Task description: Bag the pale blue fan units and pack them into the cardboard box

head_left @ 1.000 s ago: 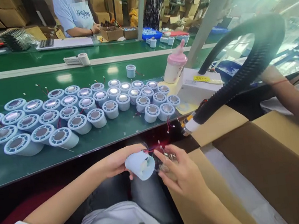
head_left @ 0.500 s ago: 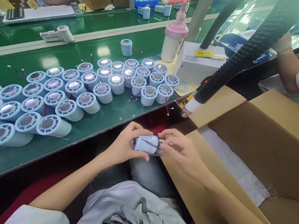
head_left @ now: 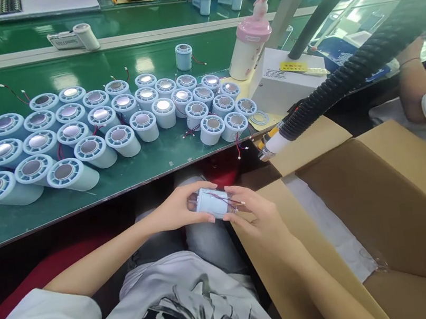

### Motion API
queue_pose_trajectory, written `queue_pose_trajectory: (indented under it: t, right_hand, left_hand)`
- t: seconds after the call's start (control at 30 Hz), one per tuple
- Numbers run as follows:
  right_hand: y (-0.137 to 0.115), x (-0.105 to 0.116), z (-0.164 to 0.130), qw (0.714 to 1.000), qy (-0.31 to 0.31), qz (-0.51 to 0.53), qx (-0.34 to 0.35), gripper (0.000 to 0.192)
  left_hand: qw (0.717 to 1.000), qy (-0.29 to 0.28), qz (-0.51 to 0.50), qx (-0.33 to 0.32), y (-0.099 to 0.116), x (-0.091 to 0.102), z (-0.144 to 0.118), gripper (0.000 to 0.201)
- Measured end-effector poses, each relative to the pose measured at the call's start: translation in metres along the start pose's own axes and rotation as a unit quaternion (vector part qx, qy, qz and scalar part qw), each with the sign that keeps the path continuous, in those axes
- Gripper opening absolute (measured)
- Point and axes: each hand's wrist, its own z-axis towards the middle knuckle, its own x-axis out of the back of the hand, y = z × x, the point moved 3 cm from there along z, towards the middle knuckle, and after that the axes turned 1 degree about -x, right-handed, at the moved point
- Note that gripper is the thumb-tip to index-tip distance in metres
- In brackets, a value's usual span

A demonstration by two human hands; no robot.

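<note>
Wires (head_left: 222,199) on the pale blue housing (head_left: 211,203) could snag or tear, we judge, since our left hand (head_left: 176,210) and right hand (head_left: 256,217) both grip it over our lap. Rows of housings (head_left: 88,130) crowd the bench (head_left: 149,163); a black hose (head_left: 345,78) and open carton (head_left: 382,198) hem our right.

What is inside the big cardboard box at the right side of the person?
Inside the cardboard box only a white liner sheet shows. The near flap hides the box's bottom, so any pieces there cannot be seen.
</note>
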Motion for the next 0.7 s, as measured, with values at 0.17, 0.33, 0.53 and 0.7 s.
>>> queue_pose_trajectory:
  t: [0.17,0.33,0.53,0.7]
  right_hand:
    - [0.001,0.002,0.002,0.989,0.024,0.12,-0.086,0.009]
    - [0.004,0.003,0.005,0.935,0.03,0.294,-0.196,0.017]
    - [-0.007,0.006,0.001,0.997,-0.041,0.064,-0.01,0.037]
    - [-0.002,0.007,-0.008,0.994,-0.047,0.1,-0.02,0.04]
  left_hand:
    - [0.998,0.004,0.053,-0.04,0.0,0.001,-0.001,0.066]
    - [0.999,-0.039,-0.003,-0.036,0.001,-0.002,-0.004,0.066]
    - [0.989,-0.003,-0.143,0.026,0.002,-0.006,-0.009,0.062]
    - [0.995,-0.05,-0.083,-0.014,0.015,-0.004,-0.015,0.069]
